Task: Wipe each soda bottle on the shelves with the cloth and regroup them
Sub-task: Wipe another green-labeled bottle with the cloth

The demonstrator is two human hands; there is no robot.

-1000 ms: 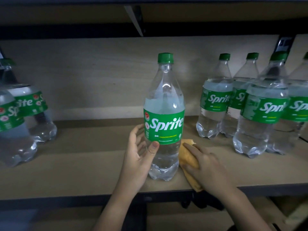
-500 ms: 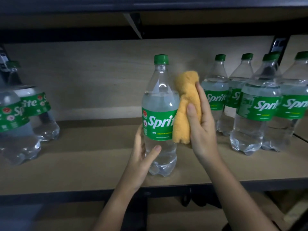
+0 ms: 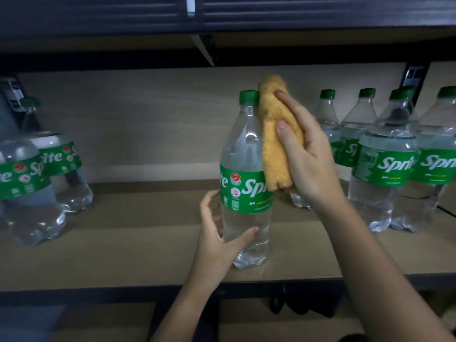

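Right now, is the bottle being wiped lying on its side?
No, the bottle stands upright on the shelf, held low by the left hand.

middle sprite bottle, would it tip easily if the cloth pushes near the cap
Probably somewhat tippy: the middle bottle is tall and narrow on a small base, and the cloth presses high up. It looks filled to above the label, so likely heavy for its size. The left hand gripping its lower body should steady it.

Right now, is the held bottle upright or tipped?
Upright: the middle bottle stands base down on the shelf, cap on top. Left hand grips it low; right hand holds the cloth beside it.
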